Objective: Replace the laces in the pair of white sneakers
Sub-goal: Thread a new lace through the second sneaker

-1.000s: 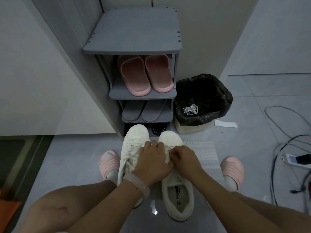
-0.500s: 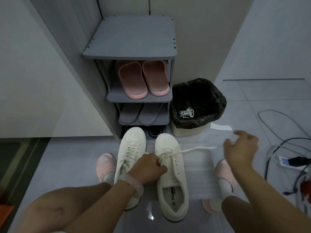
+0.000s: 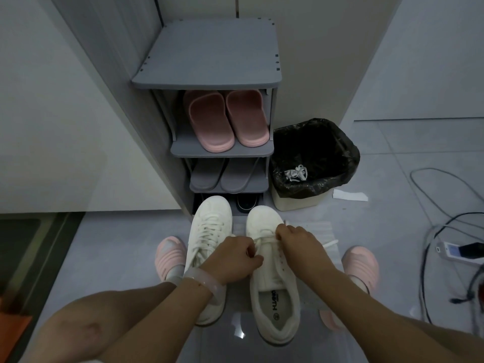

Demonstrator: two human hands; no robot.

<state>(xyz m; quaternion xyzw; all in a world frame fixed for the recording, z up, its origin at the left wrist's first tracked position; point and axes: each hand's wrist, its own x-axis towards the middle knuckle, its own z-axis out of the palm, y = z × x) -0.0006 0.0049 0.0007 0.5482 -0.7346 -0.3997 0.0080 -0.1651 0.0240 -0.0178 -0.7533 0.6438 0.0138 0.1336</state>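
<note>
Floor (image 3: 117, 244): grey tile, everything sits on it. Rack (image 3: 209, 56) at 12 o'clock, pink slippers (image 3: 225, 119) on its upper shelf. Bin (image 3: 314, 158) at 1 o'clock, black liner, discarded laces (image 3: 296, 172) inside. Cables (image 3: 445, 226) at 3 o'clock.

Sneakers side by side at centre, toes toward the rack. Left sneaker (image 3: 209, 231) is fully laced. Right sneaker (image 3: 272, 279) is laced only near the toe; the eyelets toward the tongue look open.

Left hand (image 3: 233, 258) rests over the right sneaker's inner edge, fingers curled and pinching the lace (image 3: 262, 241). Right hand (image 3: 298, 241) is at the lower eyelets, fingers pinched on the lace; its free tail (image 3: 330, 243) trails out to 3 o'clock.

Step in hand, by my reading: threading the next eyelet. Keep the left hand pinning the shoe, feed the tip cleanly, and even out both tails before the next cross.

Versus 0.5 s back: the right hand was out at 3 o'clock drawing the lace taut; it is now back at the eyelets. Left hand barely moved.
</note>
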